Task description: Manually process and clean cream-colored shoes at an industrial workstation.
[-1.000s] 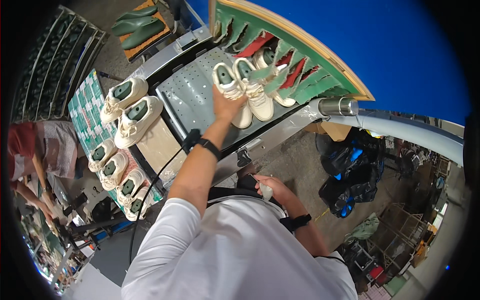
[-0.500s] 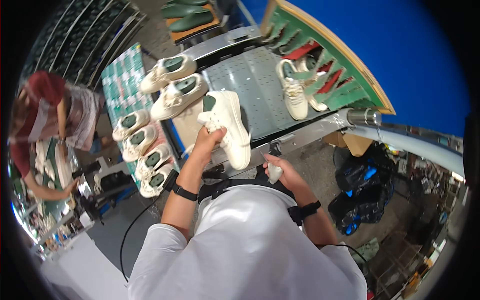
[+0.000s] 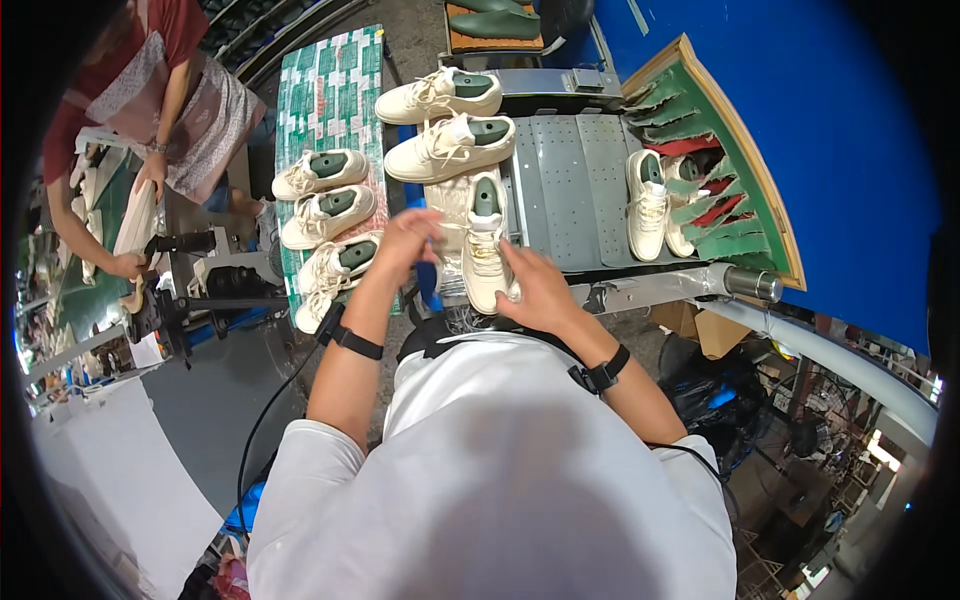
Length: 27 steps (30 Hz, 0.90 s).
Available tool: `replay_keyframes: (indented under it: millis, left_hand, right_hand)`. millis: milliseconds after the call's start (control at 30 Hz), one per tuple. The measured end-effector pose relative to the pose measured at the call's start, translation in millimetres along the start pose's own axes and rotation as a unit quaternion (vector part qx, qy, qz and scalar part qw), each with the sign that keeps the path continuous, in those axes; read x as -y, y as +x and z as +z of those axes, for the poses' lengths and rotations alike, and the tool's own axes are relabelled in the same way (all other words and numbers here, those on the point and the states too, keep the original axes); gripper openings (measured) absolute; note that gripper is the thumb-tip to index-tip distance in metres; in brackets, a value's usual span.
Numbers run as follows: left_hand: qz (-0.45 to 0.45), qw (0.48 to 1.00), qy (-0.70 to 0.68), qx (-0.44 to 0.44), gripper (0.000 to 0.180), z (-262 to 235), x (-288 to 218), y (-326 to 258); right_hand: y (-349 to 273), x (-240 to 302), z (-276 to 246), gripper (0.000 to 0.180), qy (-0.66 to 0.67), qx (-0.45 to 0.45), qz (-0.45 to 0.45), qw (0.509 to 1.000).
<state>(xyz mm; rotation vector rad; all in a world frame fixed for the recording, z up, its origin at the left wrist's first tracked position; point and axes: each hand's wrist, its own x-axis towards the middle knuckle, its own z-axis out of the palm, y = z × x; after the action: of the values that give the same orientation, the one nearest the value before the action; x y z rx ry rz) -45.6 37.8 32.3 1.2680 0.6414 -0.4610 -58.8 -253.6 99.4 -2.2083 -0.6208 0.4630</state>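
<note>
A cream sneaker (image 3: 485, 240) with a green last inside lies toe toward me, just in front of my chest. My left hand (image 3: 408, 243) grips its left side and my right hand (image 3: 535, 288) holds its toe end from the right. Two more cream sneakers (image 3: 450, 146) lie side by side just beyond it. Three others (image 3: 325, 212) rest in a row on a green patterned board (image 3: 330, 80) to my left. Another pair (image 3: 650, 203) sits on the grey perforated metal table (image 3: 585, 190) to my right.
A green rack with red and green pieces (image 3: 715, 170) stands at the table's right edge, a blue wall behind it. A person in a red top and apron (image 3: 150, 100) works at a bench on the far left. Dark green lasts (image 3: 497, 20) lie at the top.
My left hand carried the sneaker from the table on the right toward me. My right hand has come up onto its toe, so both hands hold it now. My head has turned left.
</note>
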Motion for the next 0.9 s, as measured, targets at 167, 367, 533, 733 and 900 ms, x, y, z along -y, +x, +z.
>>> replay_keyframes:
  millis: [167,367,533,733,900]
  left_hand:
    - [0.438,0.792,0.405,-0.130,0.054,15,-18,24]
    - [0.349,0.843,0.397,0.100,0.058,48,-33,49]
    - [0.267,0.903,0.314,0.120,0.056,26,-16,60]
    - [0.227,0.944,0.214,0.108,0.068,33,-12,59]
    - [0.309,0.878,0.327,0.161,0.074,43,-31,58]
  right_hand:
    - [14,12,-1,0.085,-0.147,0.017,-0.134,0.980]
    - [0,20,-8,0.074,-0.053,-0.057,0.010,0.997]
    - [-22,-41,-46,0.060,0.493,-0.342,0.211,0.772]
    - [-32,-15,-26,0.066,0.082,-0.170,0.063,0.980]
    - [14,11,1,0.083,-0.199,0.005,-0.161,0.967]
